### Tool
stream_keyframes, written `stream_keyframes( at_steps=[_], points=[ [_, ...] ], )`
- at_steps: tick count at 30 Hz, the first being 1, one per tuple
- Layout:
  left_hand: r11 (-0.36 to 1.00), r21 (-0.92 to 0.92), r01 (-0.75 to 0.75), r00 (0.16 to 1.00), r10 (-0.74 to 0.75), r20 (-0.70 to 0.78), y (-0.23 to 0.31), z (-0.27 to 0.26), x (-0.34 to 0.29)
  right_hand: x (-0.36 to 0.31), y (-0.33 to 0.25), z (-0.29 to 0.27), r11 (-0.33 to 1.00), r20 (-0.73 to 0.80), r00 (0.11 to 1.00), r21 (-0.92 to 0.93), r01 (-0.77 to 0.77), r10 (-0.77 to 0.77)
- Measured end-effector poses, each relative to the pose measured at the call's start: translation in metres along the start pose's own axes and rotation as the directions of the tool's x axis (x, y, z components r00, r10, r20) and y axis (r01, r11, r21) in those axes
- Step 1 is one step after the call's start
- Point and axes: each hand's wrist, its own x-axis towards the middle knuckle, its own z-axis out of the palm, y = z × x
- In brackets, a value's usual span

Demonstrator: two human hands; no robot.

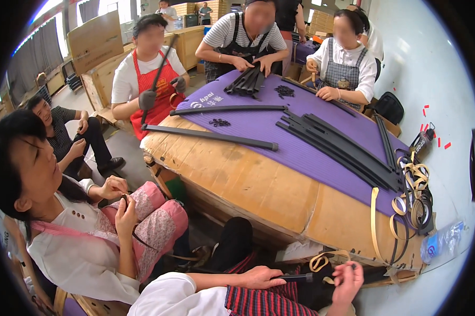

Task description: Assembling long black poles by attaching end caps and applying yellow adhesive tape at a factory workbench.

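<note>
At the bottom of the head view, my left hand is closed round a flat black bar lying across my lap. The bar's capped end sticks out to the right of my fingers. Further right, my right hand is raised with its fingers pinched together, and a small dark spot shows at the fingertips, too small to name. Beside that hand, a loop of pale yellow tape hangs below the table edge. A red-and-black striped cloth covers my lap.
On the cardboard-topped table lies a purple mat with long black bars, small black parts and tangled tape. A plastic bottle stands by the wall. Several people work around the table; a seated person is close on my left.
</note>
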Motion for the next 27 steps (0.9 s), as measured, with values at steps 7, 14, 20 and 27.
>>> stream_keyframes(
  at_steps=[7,14,20,27],
  points=[
    [0.998,-0.048,0.044,0.998,-0.045,-0.032,0.003,-0.008,-0.009,0.019,-0.038,-0.014,0.943,-0.121,0.944,0.093,0.319,-0.308],
    [0.996,-0.046,0.077,0.996,-0.079,-0.043,0.001,-0.003,-0.014,0.024,-0.065,0.012,0.874,-0.399,0.821,0.088,0.478,-0.409],
    [0.995,-0.061,0.076,0.997,-0.074,0.032,0.010,-0.003,-0.008,0.014,-0.117,0.020,0.815,0.157,0.822,0.324,0.481,-0.548],
    [0.986,-0.015,0.165,0.986,-0.165,-0.014,0.003,0.001,-0.015,0.023,-0.163,0.061,0.979,0.628,0.756,0.055,0.195,-0.185]
  ],
)
